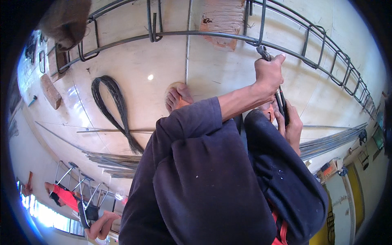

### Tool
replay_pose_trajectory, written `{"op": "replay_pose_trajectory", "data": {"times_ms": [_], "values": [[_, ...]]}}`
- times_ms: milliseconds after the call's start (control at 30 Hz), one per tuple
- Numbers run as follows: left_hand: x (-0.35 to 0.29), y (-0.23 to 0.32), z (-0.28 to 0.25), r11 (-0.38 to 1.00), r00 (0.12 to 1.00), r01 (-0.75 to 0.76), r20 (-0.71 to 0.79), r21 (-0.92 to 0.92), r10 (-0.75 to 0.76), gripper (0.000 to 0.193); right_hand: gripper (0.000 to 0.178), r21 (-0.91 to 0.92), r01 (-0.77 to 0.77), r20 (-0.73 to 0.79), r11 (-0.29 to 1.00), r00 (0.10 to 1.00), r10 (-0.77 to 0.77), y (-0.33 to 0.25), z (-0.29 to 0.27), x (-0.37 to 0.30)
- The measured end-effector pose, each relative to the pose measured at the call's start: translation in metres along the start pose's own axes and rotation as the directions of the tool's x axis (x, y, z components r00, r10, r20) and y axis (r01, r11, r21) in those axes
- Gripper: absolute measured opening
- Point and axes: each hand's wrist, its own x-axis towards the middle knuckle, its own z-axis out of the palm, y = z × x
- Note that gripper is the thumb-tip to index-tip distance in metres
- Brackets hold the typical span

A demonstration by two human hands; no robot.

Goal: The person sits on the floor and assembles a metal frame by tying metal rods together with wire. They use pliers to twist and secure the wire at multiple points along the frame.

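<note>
My left hand reaches across to the right and is closed around the upper part of dark metal pincers. The jaws of the pincers are at a joint of a long steel rebar cage, where a rectangular stirrup meets the near bar. My right hand is lower down, beside my right knee, with its fingers closed around the black handles of the same tool. My fingers and palm partly cover the handles. Any wire in the jaws is too small to make out.
A looped bundle of thin tie wire lies on the tiled floor. Steel rods lie right and left. A reddish-brown block sits under the cage. A blurred brown shape covers the upper left. Another person is at lower left.
</note>
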Motion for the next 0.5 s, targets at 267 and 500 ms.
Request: {"op": "replay_pose_trajectory", "data": {"times_ms": [267, 500], "values": [[0.0, 0.013, -0.028, 0.995, 0.989, -0.02, 0.148, 0.102, 0.005, 0.028, 0.044, 0.678, -0.558, 0.523, 0.479, 0.824, 0.218, 0.033, 0.01, -0.001], [-0.003, 0.015, -0.032, 0.991, 0.982, 0.126, 0.143, -0.038, -0.119, 0.031, 0.046, 0.457, -0.788, 0.825, -0.412, 0.549, -0.136, 0.041, 0.028, -0.002]]}}
